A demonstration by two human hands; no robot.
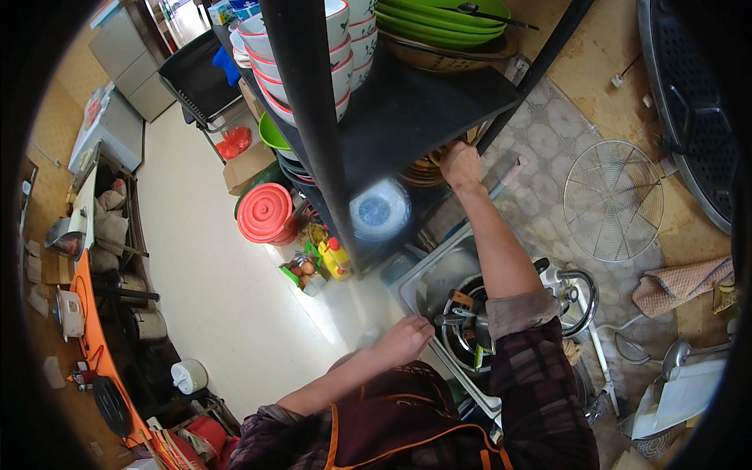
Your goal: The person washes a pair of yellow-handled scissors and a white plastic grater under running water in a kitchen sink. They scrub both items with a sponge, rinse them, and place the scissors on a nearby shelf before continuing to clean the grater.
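My right hand point(461, 165) reaches under the upper black shelf point(411, 126) to a stack of brown bowls or dishes point(422, 171). Its fingertips are partly hidden there, beside a yellowish rim, so I cannot tell whether they grip it. My left hand point(411, 338) is curled at the near-left rim of the metal sink point(416, 302), with nothing visible in it. Inside the sink, below my right forearm, lie dark pans with handles point(461, 298). A blue-and-white plate or bowl point(376, 210) sits on the lower shelf, left of the brown stack.
Stacked white bowls point(338, 64) with red rims and green dishes point(446, 20) stand on the upper shelf, behind a black post point(311, 106). A curved faucet point(587, 302) rises right of the sink. A wire strainer point(614, 200) hangs at right. A red lidded bucket point(264, 211) stands on the floor.
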